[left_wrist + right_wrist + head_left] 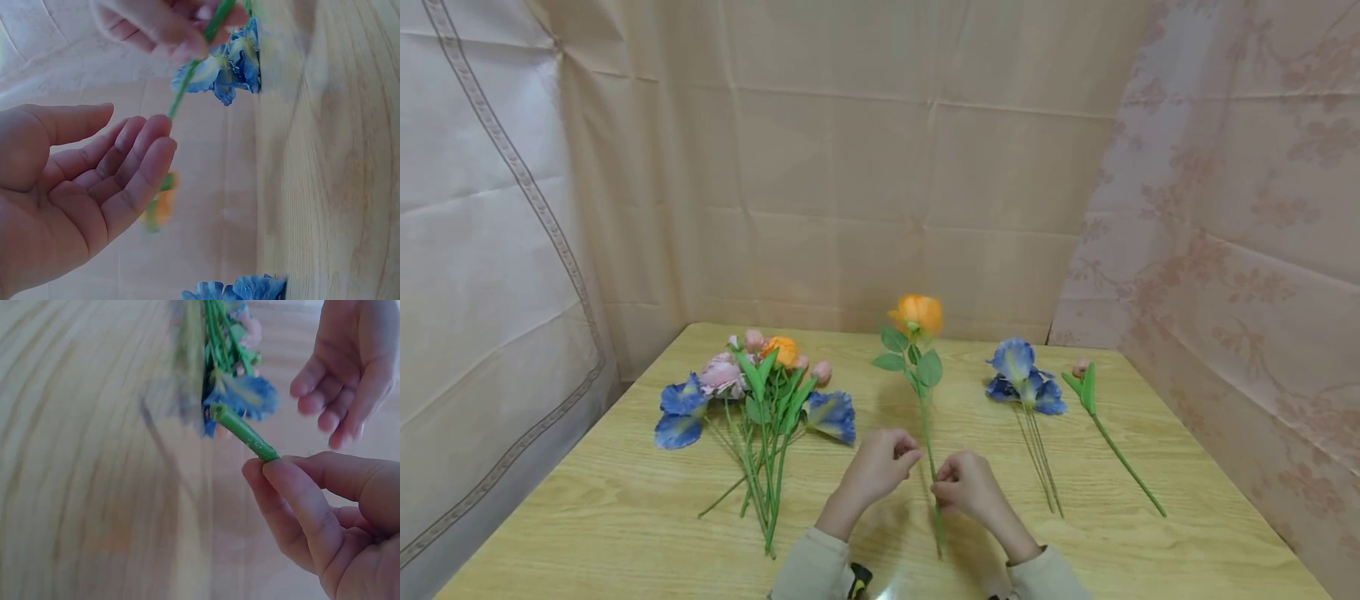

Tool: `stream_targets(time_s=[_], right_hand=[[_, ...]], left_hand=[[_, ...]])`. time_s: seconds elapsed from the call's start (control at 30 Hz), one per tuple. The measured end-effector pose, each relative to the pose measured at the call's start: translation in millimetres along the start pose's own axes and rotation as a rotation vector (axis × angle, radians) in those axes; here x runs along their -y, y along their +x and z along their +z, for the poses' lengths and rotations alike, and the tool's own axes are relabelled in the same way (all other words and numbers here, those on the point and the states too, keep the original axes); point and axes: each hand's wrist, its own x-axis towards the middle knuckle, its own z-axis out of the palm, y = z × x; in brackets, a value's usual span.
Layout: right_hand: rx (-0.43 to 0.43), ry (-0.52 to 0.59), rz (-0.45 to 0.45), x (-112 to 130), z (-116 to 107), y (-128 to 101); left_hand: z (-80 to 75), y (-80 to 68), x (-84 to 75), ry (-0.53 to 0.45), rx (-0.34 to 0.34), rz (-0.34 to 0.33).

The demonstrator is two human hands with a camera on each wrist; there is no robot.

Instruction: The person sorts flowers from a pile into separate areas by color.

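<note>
My right hand pinches the green stem of an orange artificial flower low down, between thumb and fingertips. The flower stands upright above the table, its bloom at the top and green leaves below it. Beside the stem is my left hand, its fingers loosely bent and the thumb apart from them in the left wrist view. Nothing lies in that palm, and its fingertips come close to the stem. The cut lower end of the stem points out past the right fingertips in the right wrist view.
A pile of artificial flowers lies at the left: blue irises, a pink bloom, an orange one and pink buds. On the right are blue irises and a single pink tulip. Cloth hangs behind the wooden table.
</note>
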Motion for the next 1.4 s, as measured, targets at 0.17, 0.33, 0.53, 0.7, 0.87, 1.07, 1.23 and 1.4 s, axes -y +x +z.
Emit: stream_targets(time_s=[0.17, 0.33, 0.53, 0.7, 0.87, 1.07, 1.23, 1.4], right_hand=[[-0.013, -0.019, 0.112, -10, -5, 0], [-0.015, -0.040, 0.141, -17, -11, -2], [-0.041, -0.068, 0.207, -20, -12, -3], [-0.048, -0.095, 0.244, -19, -11, -1], [-0.039, -0.111, 0.251, -18, -11, -1], [-0.031, -0.121, 0.222, -19, -11, -2], [-0.021, -0.113, 0.220, -18, -10, -2], [-0.010, -0.135, 0.237, -15, -10, -3]], left_hand=[[-1.0, -0.7, 0.8, 0.074, -0.010, 0.022], [-1.2, -1.9, 0.6, 0.107, -0.013, 0.029], [-0.6, -2.8, 0.1, 0.159, -0.015, 0.035], [0.0, -2.6, -1.0, 0.201, -0.020, 0.055], [0.1, -3.1, -0.7, 0.218, -0.014, 0.059], [0.0, -3.5, -0.5, 0.219, -0.002, 0.058], [-0.1, -3.3, -0.7, 0.218, 0.006, 0.043], [-3.4, -4.7, 3.8, 0.227, -0.010, 0.011]])
